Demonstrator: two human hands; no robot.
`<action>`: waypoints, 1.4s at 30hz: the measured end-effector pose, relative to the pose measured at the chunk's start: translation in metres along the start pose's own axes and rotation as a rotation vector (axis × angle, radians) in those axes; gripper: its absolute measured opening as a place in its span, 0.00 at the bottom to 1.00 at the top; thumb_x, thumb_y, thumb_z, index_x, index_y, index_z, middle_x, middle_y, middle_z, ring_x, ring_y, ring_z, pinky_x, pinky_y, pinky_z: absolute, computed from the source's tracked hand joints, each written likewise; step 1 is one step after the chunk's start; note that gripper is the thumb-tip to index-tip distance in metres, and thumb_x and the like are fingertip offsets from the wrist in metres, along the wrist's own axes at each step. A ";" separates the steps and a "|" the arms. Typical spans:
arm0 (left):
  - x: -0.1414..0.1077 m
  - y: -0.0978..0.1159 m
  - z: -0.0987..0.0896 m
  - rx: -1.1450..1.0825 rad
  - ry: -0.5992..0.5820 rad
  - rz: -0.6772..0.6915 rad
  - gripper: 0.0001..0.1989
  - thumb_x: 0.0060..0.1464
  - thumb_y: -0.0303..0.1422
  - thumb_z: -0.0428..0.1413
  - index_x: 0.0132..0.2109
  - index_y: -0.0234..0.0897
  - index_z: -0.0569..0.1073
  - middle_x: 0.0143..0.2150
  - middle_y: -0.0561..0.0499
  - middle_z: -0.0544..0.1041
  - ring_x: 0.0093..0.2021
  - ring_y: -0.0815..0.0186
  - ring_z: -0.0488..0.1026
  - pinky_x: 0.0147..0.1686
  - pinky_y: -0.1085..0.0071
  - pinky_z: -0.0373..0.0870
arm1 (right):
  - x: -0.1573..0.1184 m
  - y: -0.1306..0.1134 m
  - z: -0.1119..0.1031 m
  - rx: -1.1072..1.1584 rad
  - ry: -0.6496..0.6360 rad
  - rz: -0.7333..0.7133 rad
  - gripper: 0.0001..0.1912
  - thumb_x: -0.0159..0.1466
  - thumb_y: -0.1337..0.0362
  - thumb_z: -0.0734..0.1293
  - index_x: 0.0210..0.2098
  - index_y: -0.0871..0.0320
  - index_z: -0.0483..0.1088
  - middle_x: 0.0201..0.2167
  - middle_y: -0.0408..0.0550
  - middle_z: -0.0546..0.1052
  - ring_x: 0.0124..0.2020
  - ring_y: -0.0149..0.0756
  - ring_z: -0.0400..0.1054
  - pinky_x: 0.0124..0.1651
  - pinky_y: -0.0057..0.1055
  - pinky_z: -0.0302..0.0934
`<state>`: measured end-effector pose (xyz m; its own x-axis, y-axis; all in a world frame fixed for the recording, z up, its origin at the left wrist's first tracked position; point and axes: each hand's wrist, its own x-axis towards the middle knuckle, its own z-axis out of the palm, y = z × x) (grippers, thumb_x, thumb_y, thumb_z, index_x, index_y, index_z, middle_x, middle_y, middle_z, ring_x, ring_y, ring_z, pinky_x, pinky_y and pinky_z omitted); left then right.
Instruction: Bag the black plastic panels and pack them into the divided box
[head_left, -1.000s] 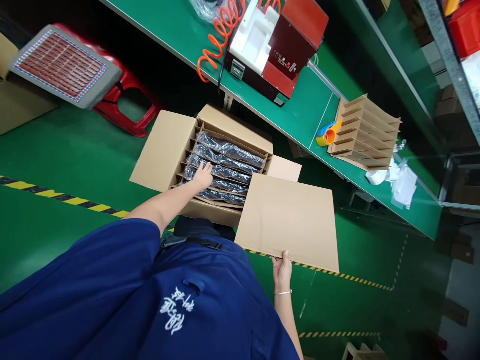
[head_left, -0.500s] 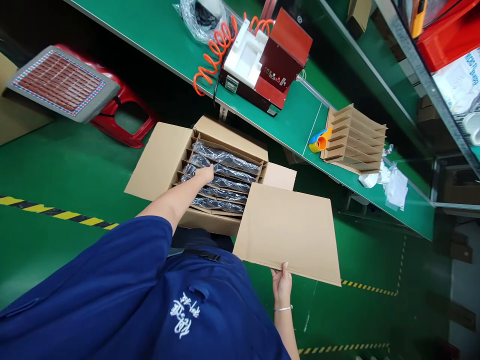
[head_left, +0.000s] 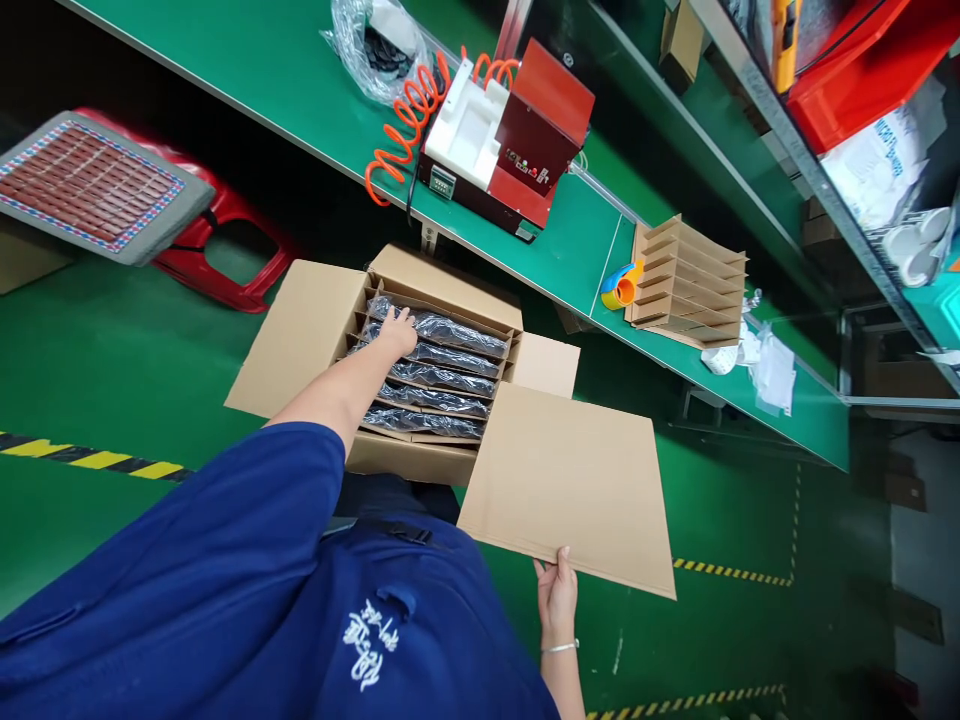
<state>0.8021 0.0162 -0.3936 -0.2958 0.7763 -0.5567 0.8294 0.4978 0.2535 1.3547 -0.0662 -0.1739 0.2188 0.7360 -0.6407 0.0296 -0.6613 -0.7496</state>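
Observation:
My left hand [head_left: 400, 333] reaches into an open cardboard box [head_left: 420, 462], its fingers apart and resting on the plastic-wrapped dark items near the back row. Several of these wrapped items [head_left: 442, 376] stand in rows between cardboard dividers. To the right, my right hand [head_left: 558, 588] grips the near edge of a flat cardboard sheet [head_left: 566, 485], thumb on top and fingers underneath. The sheet is tilted and overlaps the box's right front corner.
A green workbench [head_left: 562, 262] runs behind the box, bearing a red and white machine [head_left: 510, 140], an orange coiled hose [head_left: 405, 130], a tape roll [head_left: 619, 288] and a cardboard divider grid [head_left: 690, 285]. A red stool [head_left: 232, 262] with a cushion stands at left.
My left hand has moved from the middle rows toward the back row, and its fingers have spread. My right hand still holds the sheet. The whole view has shifted slightly.

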 end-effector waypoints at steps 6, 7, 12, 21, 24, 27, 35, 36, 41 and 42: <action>0.009 -0.002 -0.002 -0.022 -0.048 0.015 0.27 0.53 0.31 0.49 0.60 0.39 0.74 0.65 0.37 0.69 0.71 0.44 0.50 0.66 0.35 0.29 | 0.000 0.000 0.003 0.026 0.027 0.016 0.26 0.47 0.45 0.78 0.36 0.56 0.74 0.34 0.45 0.81 0.40 0.37 0.76 0.41 0.35 0.72; 0.009 -0.002 -0.003 -0.023 -0.050 0.018 0.27 0.53 0.31 0.49 0.60 0.39 0.74 0.65 0.37 0.69 0.71 0.44 0.51 0.66 0.35 0.30 | 0.000 0.000 0.004 0.031 0.025 0.020 0.25 0.47 0.45 0.78 0.36 0.56 0.74 0.33 0.45 0.81 0.40 0.37 0.76 0.40 0.34 0.72; -0.003 -0.005 -0.004 -0.013 -0.041 0.039 0.25 0.53 0.30 0.51 0.57 0.42 0.76 0.68 0.41 0.65 0.71 0.46 0.51 0.66 0.36 0.34 | 0.001 0.000 0.006 0.015 -0.002 0.018 0.25 0.48 0.45 0.77 0.34 0.57 0.74 0.32 0.45 0.81 0.40 0.37 0.76 0.40 0.34 0.73; -0.067 -0.018 0.009 -0.032 0.089 0.071 0.34 0.58 0.23 0.39 0.72 0.34 0.53 0.74 0.45 0.53 0.73 0.59 0.45 0.69 0.47 0.40 | -0.002 -0.003 0.006 0.013 0.000 0.000 0.23 0.50 0.46 0.76 0.33 0.57 0.73 0.32 0.45 0.81 0.39 0.37 0.76 0.40 0.35 0.73; -0.062 -0.027 0.004 -0.037 0.068 0.058 0.34 0.60 0.26 0.38 0.73 0.33 0.47 0.74 0.46 0.50 0.74 0.59 0.43 0.69 0.47 0.37 | -0.002 -0.004 0.006 0.016 0.000 0.007 0.23 0.50 0.47 0.77 0.35 0.57 0.73 0.34 0.45 0.81 0.40 0.37 0.76 0.42 0.35 0.73; -0.043 -0.034 -0.001 -0.044 0.015 0.031 0.34 0.60 0.26 0.38 0.72 0.33 0.50 0.73 0.46 0.54 0.74 0.60 0.44 0.70 0.49 0.34 | -0.002 -0.006 0.007 -0.012 0.007 -0.009 0.23 0.51 0.46 0.76 0.34 0.57 0.73 0.34 0.45 0.81 0.40 0.37 0.76 0.41 0.36 0.73; -0.004 -0.040 -0.006 -0.066 -0.026 -0.049 0.35 0.58 0.26 0.42 0.72 0.33 0.50 0.72 0.41 0.55 0.73 0.53 0.47 0.68 0.41 0.33 | -0.005 -0.009 0.006 -0.047 0.008 -0.018 0.24 0.50 0.45 0.76 0.35 0.57 0.73 0.31 0.45 0.81 0.39 0.38 0.76 0.40 0.35 0.73; -0.005 -0.039 -0.007 -0.065 -0.020 -0.046 0.35 0.58 0.26 0.42 0.72 0.33 0.50 0.72 0.41 0.55 0.73 0.53 0.48 0.68 0.41 0.33 | -0.004 -0.009 0.006 -0.036 0.008 -0.017 0.24 0.50 0.45 0.76 0.36 0.56 0.74 0.32 0.45 0.81 0.40 0.37 0.76 0.40 0.34 0.73; -0.041 -0.028 0.006 -0.051 0.046 0.071 0.35 0.59 0.23 0.38 0.73 0.35 0.46 0.74 0.46 0.50 0.74 0.62 0.42 0.70 0.50 0.30 | -0.004 -0.007 0.009 -0.034 -0.009 -0.036 0.23 0.52 0.45 0.76 0.36 0.56 0.74 0.32 0.45 0.81 0.39 0.38 0.76 0.39 0.35 0.73; -0.052 -0.025 0.012 -0.047 0.046 0.105 0.35 0.59 0.23 0.37 0.73 0.37 0.47 0.74 0.48 0.49 0.74 0.65 0.43 0.70 0.53 0.30 | -0.005 -0.006 0.010 -0.038 -0.012 -0.041 0.23 0.52 0.45 0.75 0.35 0.56 0.74 0.32 0.45 0.81 0.39 0.38 0.76 0.39 0.35 0.73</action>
<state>0.8025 -0.0411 -0.3802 -0.2309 0.8414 -0.4885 0.8341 0.4297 0.3459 1.3440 -0.0640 -0.1679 0.2055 0.7639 -0.6118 0.0748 -0.6356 -0.7684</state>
